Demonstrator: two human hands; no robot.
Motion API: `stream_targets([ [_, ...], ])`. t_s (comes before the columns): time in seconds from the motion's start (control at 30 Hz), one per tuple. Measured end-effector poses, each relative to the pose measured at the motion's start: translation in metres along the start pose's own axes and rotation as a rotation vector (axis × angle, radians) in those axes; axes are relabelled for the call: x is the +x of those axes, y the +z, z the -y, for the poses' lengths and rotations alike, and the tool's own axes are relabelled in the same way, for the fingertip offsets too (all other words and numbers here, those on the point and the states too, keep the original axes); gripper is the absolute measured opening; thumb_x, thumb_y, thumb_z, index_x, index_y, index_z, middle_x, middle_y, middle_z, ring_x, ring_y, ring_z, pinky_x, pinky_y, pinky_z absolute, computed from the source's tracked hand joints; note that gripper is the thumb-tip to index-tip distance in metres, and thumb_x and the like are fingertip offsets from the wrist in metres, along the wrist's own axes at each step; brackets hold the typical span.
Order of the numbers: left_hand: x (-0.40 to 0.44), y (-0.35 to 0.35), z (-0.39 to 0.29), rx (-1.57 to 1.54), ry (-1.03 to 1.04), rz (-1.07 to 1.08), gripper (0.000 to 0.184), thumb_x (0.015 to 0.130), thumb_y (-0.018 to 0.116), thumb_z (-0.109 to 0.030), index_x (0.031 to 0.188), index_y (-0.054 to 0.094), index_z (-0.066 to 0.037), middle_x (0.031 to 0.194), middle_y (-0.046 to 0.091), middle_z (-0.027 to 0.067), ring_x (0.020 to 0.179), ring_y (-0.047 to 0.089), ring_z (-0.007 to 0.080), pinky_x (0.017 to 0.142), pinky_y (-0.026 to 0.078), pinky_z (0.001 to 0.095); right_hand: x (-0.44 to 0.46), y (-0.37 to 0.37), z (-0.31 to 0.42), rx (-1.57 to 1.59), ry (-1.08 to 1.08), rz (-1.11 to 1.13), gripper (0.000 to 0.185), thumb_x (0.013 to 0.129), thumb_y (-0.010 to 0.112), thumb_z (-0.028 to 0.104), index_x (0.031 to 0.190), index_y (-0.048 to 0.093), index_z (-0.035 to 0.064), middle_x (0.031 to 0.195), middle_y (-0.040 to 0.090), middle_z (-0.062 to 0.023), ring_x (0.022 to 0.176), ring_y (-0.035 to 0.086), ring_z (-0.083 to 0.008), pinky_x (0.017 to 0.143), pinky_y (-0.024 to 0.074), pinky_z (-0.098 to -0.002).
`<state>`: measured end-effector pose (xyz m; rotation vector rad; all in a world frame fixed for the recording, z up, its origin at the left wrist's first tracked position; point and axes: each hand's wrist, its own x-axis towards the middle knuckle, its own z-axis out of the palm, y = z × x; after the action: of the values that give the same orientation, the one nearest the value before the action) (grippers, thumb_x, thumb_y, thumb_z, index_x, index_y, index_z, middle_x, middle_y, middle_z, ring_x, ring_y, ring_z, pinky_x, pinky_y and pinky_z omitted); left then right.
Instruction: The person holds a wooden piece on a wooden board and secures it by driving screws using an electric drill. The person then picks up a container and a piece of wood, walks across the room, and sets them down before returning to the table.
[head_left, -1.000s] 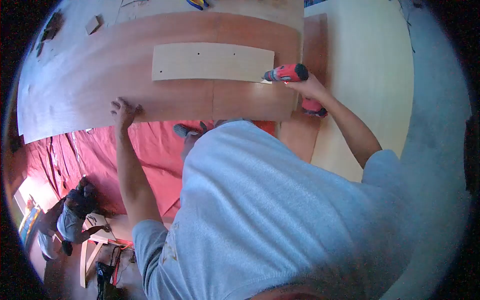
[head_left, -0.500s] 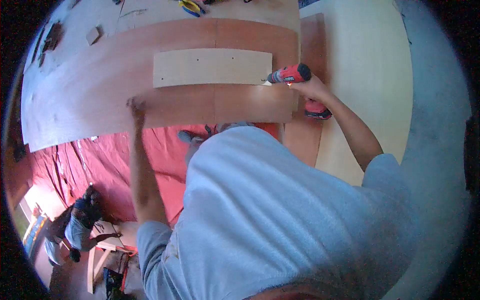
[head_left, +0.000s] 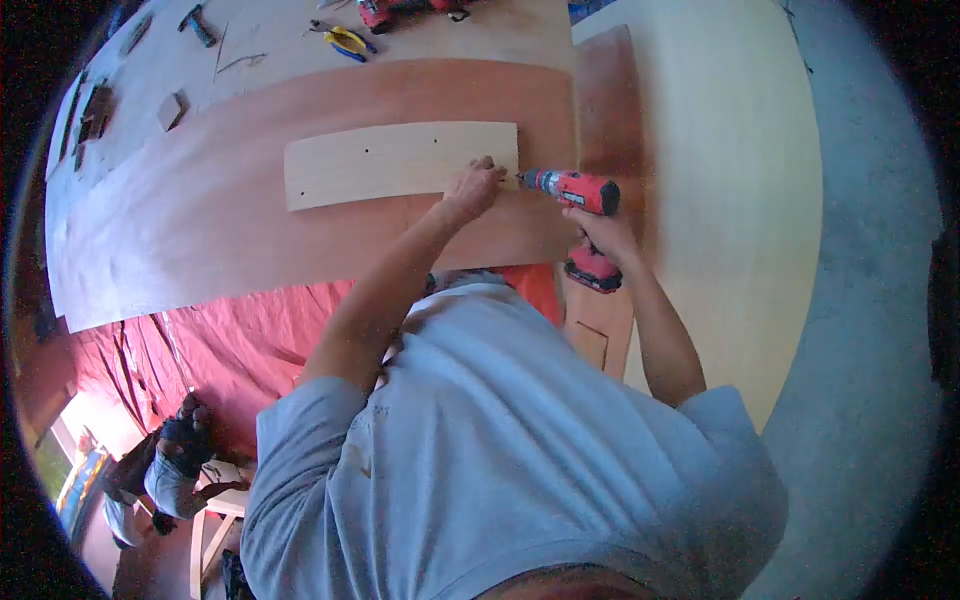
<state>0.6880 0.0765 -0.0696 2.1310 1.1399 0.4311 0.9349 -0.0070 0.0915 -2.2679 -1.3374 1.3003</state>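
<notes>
A pale wooden board (head_left: pixel 370 165) with a few small dark holes lies on a larger reddish-brown plywood sheet (head_left: pixel 240 235). My left hand (head_left: pixel 475 187) is at the board's right end, its fingers pinched together; whatever is between them is too small to make out. My right hand (head_left: pixel 603 232) grips a red cordless drill (head_left: pixel 583 190) by its handle, with the battery below. The drill's tip points left, close to my left fingertips at the board's right edge.
Blue-and-yellow pliers (head_left: pixel 345 40), another red power tool (head_left: pixel 405 12), and a hammer (head_left: pixel 198 25) lie at the back. A small wooden block (head_left: pixel 172 110) sits at left. Pale sheet wood (head_left: pixel 730 200) extends right. Another person (head_left: pixel 180 465) bends at lower left, beside red sheeting (head_left: pixel 230 340).
My left hand has moved right, from the plywood's near side to the board's right end. The drill has backed slightly off the board, its tip now just right of it.
</notes>
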Motion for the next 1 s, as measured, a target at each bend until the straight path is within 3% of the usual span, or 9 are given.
stream_targets([
  [0.07, 0.008, 0.014, 0.012, 0.046, 0.037, 0.025, 0.024, 0.091, 0.067, -0.020, 0.113, 0.071, -0.012, 0.116, 0.063, 0.0136, 0.112, 0.062, 0.0351, 0.091, 0.054, 0.0476, -0.002, 0.001, -0.005, 0.071, 0.100, 0.046, 0.035, 0.087, 0.076, 0.042, 0.096, 0.070, 0.0098, 0.076, 0.066, -0.0031, 0.061, 0.062, -0.0157, 0.058, 0.0515, -0.0338],
  [0.17, 0.014, 0.023, 0.018, -0.031, 0.035, -0.071, 0.015, 0.090, 0.066, -0.019, 0.102, 0.073, -0.013, 0.107, 0.064, 0.0122, 0.105, 0.063, 0.0348, 0.087, 0.055, 0.0474, -0.005, 0.003, -0.018, 0.218, 0.130, 0.091, 0.029, 0.088, 0.075, 0.041, 0.087, 0.065, 0.0134, 0.068, 0.059, 0.0018, 0.052, 0.055, -0.0110, 0.050, 0.0465, -0.0305],
  [0.23, 0.014, 0.026, 0.029, -0.034, 0.068, -0.117, 0.012, 0.089, 0.065, -0.018, 0.097, 0.073, -0.014, 0.101, 0.064, 0.0105, 0.102, 0.064, 0.0333, 0.085, 0.055, 0.0470, 0.001, 0.009, -0.017, 0.414, 0.123, 0.177, 0.023, 0.091, 0.074, 0.029, 0.080, 0.061, 0.0136, 0.063, 0.057, 0.0020, 0.049, 0.055, -0.0097, 0.045, 0.0443, -0.0287],
  [0.33, 0.005, 0.006, -0.011, -0.008, -0.013, -0.132, 0.011, 0.089, 0.065, -0.017, 0.096, 0.073, -0.014, 0.099, 0.065, 0.0087, 0.101, 0.064, 0.0314, 0.085, 0.055, 0.0468, 0.002, 0.005, -0.026, 0.445, 0.121, 0.220, 0.024, 0.091, 0.074, 0.030, 0.079, 0.059, 0.0143, 0.062, 0.054, 0.0031, 0.048, 0.052, -0.0093, 0.044, 0.0429, -0.0282],
  [0.67, 0.006, -0.014, -0.028, 0.046, -0.040, -0.129, 0.014, 0.089, 0.066, -0.017, 0.101, 0.073, -0.020, 0.103, 0.063, 0.0074, 0.104, 0.063, 0.0320, 0.084, 0.055, 0.0470, 0.010, 0.007, -0.025, 0.420, 0.115, 0.246, 0.023, 0.091, 0.074, 0.033, 0.084, 0.060, 0.0156, 0.064, 0.054, 0.0037, 0.049, 0.051, -0.0085, 0.045, 0.0427, -0.0278],
  [1.0, 0.008, -0.010, -0.015, 0.108, -0.087, -0.067, 0.015, 0.095, 0.063, -0.027, 0.106, 0.071, -0.023, 0.109, 0.062, 0.0071, 0.107, 0.062, 0.0310, 0.084, 0.055, 0.0468, 0.015, 0.016, -0.028, 0.429, 0.132, 0.197, 0.022, 0.090, 0.074, 0.033, 0.088, 0.061, 0.0153, 0.064, 0.053, 0.0042, 0.047, 0.048, -0.0074, 0.044, 0.0414, -0.0253],
])
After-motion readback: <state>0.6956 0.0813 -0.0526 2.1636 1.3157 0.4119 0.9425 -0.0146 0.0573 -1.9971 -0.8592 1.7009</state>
